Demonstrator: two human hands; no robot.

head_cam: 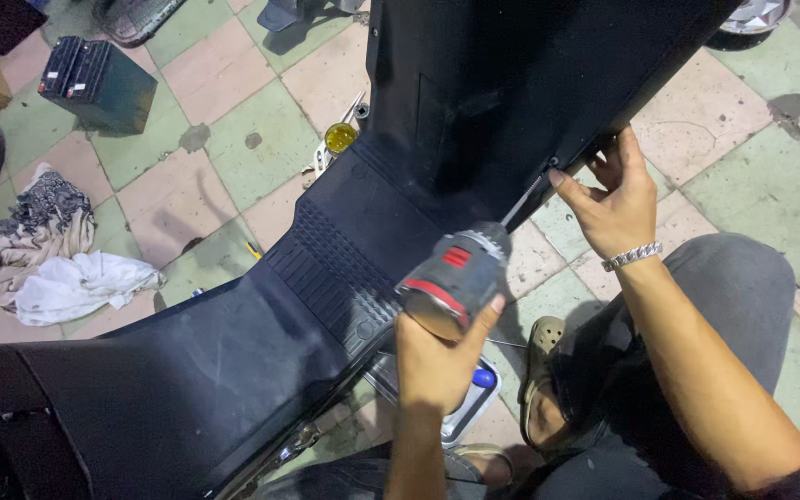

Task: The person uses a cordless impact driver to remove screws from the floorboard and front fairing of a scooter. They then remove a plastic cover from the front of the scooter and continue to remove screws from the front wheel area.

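The drill (456, 278) hides its own grip, and the scooter (326, 278) runs off the top edge.

One black scooter body (261, 361), floorboard ribbed. One cordless drill (456, 278), red and grey, with one long bit (525, 199). Two hands: left hand (437, 361) on the drill, right hand (615, 199) at the panel edge, one metal bracelet (631, 256) on its wrist. One dark battery box (96, 83) on the tiled floor (252, 139). Two rags in one heap: one patterned (34, 218), one white (81, 282). One yellow-lidded jar (340, 137). One metal tray (474, 407). One clog shoe (541, 370) seen whole.
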